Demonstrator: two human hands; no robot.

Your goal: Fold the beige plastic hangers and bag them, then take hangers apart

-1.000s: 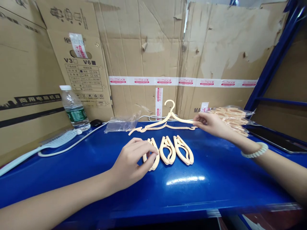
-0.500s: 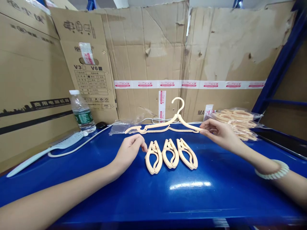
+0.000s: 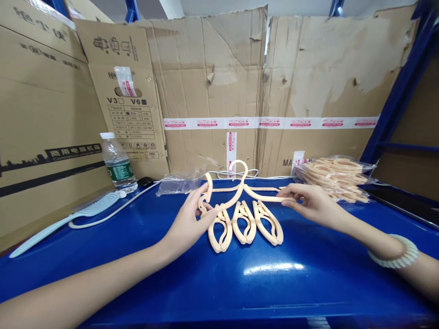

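A cream plastic folding clothes hanger (image 3: 236, 197) is held up between my hands, its hook upward and its arms spread. My left hand (image 3: 187, 221) is closed around its left arm, whose end section bends upward at the joint. The tip of its right arm is pinched by my right hand (image 3: 313, 203). Just behind it on the table lies another unfolded hanger (image 3: 264, 188), partly hidden. In front stand out a left folded hanger (image 3: 213, 236), a middle folded hanger (image 3: 252, 226) and a right folded hanger (image 3: 278, 230), lying side by side.
Bagged hangers (image 3: 334, 176) are piled at the right, near a dark flat device (image 3: 404, 205). Crumpled clear plastic (image 3: 178, 183), a water bottle (image 3: 120, 167), a light blue hairbrush (image 3: 68, 217) and a white cable (image 3: 113, 218) are at the left. Cardboard (image 3: 212, 151) walls the back.
The hanger has come nearer and lower, shifting left. My left hand, beside the folded hangers before, now grips its left arm, which has bent up at the end. My right hand keeps its pinch.
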